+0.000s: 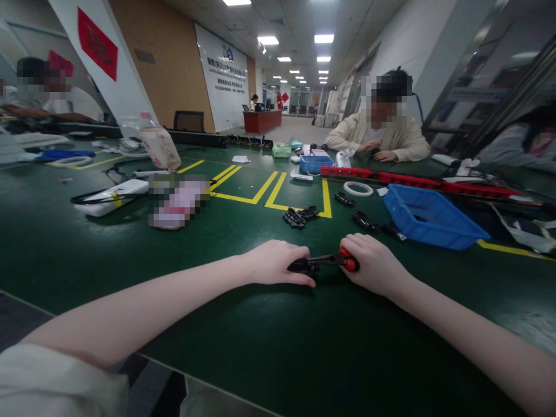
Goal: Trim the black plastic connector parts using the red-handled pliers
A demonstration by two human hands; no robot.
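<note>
My left hand (278, 262) is closed around a small black plastic part (304, 266), its thumb and fingers on either side. In my right hand (374, 263) are red-handled pliers (332, 260), gripped by the handles. Their metal jaws point left and meet the black part; whether they pinch it I cannot tell. Just beyond my hands lie similar black parts (299, 216) in a small cluster. Two more black parts, one nearer (365, 220) and one farther (344, 199), rest toward the right.
A blue bin (434, 217) stands at the right, near a white ring (358, 189) and a long red strip (403, 178). On the left are a phone (180, 202), a white device (117, 197) and a bottle (160, 147). A co-worker (382, 127) sits across the green table (243, 341).
</note>
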